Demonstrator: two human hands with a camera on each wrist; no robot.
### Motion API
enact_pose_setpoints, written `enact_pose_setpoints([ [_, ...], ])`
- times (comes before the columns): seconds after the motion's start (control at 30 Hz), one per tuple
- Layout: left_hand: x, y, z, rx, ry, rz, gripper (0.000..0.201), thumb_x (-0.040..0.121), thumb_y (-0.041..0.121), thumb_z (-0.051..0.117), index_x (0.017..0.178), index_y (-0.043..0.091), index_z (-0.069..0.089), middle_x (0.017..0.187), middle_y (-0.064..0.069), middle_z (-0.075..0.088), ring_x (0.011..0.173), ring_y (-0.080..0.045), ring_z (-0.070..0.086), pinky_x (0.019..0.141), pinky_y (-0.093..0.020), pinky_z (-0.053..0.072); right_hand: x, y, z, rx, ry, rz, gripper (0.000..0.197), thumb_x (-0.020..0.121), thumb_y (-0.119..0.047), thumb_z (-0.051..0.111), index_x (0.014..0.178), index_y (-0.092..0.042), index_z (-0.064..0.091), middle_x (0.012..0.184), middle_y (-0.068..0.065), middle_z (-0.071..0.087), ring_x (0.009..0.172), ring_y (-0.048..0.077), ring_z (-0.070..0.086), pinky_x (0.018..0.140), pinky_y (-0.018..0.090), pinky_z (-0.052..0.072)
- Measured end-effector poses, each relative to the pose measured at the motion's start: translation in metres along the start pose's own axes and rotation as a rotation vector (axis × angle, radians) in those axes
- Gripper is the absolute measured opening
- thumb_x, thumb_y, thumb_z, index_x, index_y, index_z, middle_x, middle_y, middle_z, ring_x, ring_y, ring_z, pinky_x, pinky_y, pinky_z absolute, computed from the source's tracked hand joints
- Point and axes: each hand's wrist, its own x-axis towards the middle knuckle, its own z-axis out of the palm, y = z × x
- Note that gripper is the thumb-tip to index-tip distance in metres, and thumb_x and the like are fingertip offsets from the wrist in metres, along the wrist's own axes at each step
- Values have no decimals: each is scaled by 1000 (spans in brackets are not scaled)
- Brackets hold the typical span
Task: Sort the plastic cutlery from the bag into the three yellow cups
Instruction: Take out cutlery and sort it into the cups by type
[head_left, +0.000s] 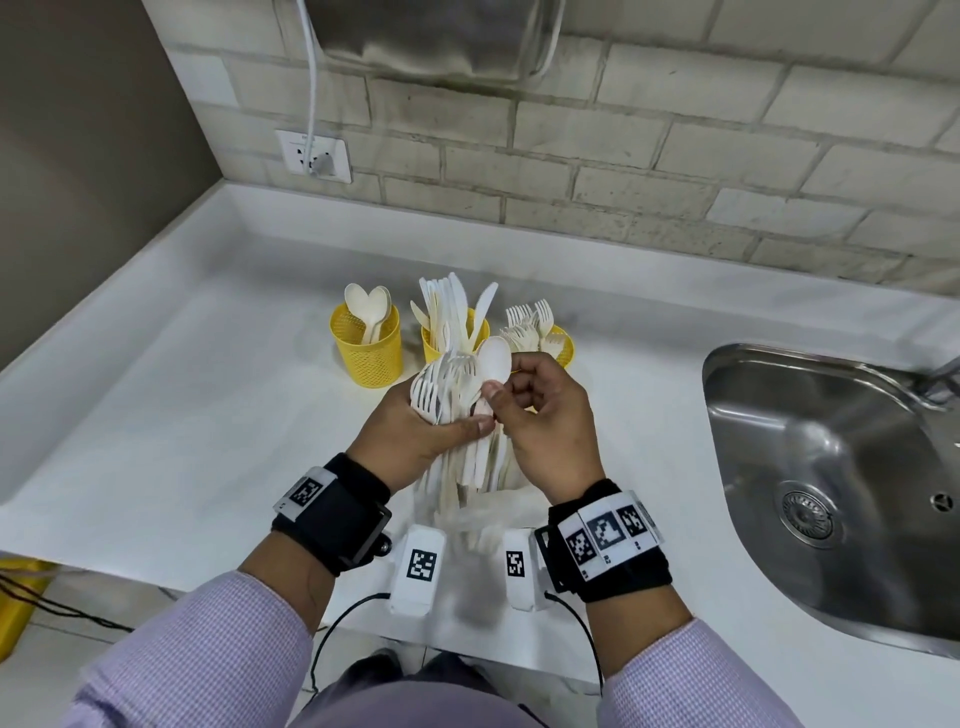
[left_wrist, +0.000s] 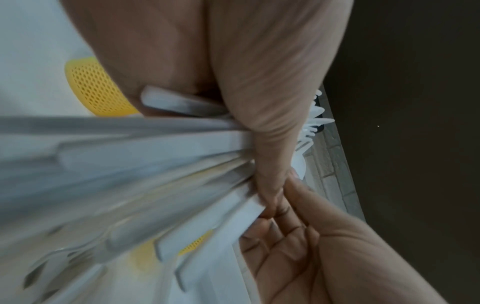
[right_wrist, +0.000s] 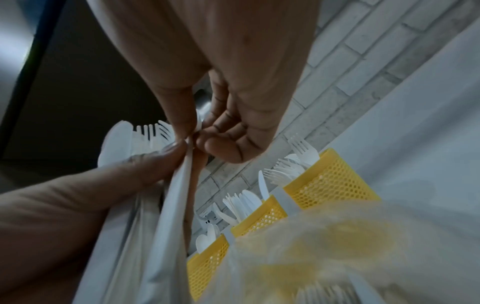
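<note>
Gripping a mixed bundle of cutlery (head_left: 457, 415), the left hand (head_left: 415, 436) wraps its fingers and thumb round the handles, while the right hand (head_left: 545, 426) pinches the neck of one spoon (head_left: 493, 358) at the bundle's top. The step in hand looks like singling out that spoon; next it must slide up and free, then travel beyond and left of the hands to the spoon cup (head_left: 367, 340). The spoon's long axis runs with the bundle, bowl pointing away from the person, handle toward the bag (head_left: 488, 519) beneath the wrists. Knife cup (head_left: 431, 345) and fork cup (head_left: 563, 348) stand just past the hands.
</note>
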Motion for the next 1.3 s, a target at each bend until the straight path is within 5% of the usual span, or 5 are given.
enact_pose_setpoints([
  [0.3, 4, -1, 6, 70, 65, 82, 43, 80, 10, 85, 119, 13, 69, 113, -4, 77, 110, -23, 72, 97, -44, 56, 0, -4, -2, -25, 43, -50, 11, 90, -13, 76, 100, -13, 71, 92, 6, 72, 83, 18, 67, 73, 26, 55],
  [0.47, 11, 6, 5, -57, 87, 62, 39, 79, 11, 86, 115, 5, 71, 112, -18, 75, 109, -35, 71, 99, -56, 54, -3, 6, -10, -23, -330, 72, 64, 85, -41, 74, 142, -23, 50, 130, -2, 62, 116, 7, 64, 97, 27, 54],
  [0.57, 15, 12, 10, -135, 89, 32, 42, 77, 9, 83, 114, -2, 69, 113, -26, 72, 106, -36, 71, 99, -55, 54, -10, 7, -4, -69, -514, 76, 57, 87, -10, 74, 134, -28, 47, 124, 0, 67, 115, 7, 65, 98, 27, 53],
  [1.1, 15, 15, 23, -170, 85, 46, 23, 94, 4, 67, 117, 2, 67, 105, -2, 77, 102, -18, 72, 90, -31, 54, -12, 6, 16, -178, -375, -58, 79, 93, -12, 66, 154, -19, 16, 135, -6, 62, 120, 4, 62, 100, 26, 53],
  [1.3, 15, 13, 27, -216, 130, 66, 45, 83, 5, 80, 125, 9, 66, 122, -16, 72, 118, -32, 67, 105, -49, 50, -11, 8, 11, -236, -391, -86, 87, 90, -9, 61, 160, -22, 11, 144, -7, 57, 126, 6, 58, 106, 31, 50],
])
